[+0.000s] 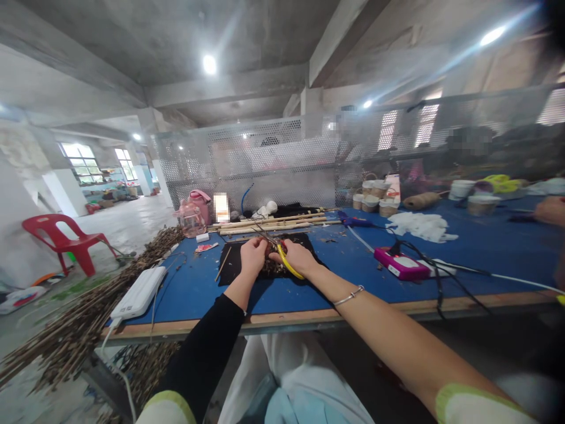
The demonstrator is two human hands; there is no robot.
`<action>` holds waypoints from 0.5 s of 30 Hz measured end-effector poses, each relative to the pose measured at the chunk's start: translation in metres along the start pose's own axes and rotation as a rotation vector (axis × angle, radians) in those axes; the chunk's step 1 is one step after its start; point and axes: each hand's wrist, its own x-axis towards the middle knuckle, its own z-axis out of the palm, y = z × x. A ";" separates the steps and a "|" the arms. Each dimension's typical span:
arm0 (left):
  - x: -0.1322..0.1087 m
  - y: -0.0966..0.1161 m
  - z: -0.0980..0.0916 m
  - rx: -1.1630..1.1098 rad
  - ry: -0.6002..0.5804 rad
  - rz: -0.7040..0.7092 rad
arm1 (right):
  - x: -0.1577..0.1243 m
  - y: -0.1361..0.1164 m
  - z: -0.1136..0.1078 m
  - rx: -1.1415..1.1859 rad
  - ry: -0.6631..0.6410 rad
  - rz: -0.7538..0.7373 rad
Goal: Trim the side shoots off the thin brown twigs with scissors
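Observation:
My right hand is closed round yellow-handled scissors, whose blades point up and to the left toward my other hand. My left hand has its fingers pinched together just left of the scissors; what lies between them is too small and hidden to make out. Below both hands, brown dried plant bits are heaped on a black cloth on the blue tabletop. A thin stick lies across the cloth's left part.
Long pale sticks lie behind the cloth. A white power strip and bundled dried stalks are at left. To the right are a purple-pink power box with cables, white fluff, tubs and another person's hand.

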 end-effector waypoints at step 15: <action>0.008 -0.012 -0.009 0.324 0.081 0.045 | 0.003 0.001 -0.006 -0.177 0.112 0.099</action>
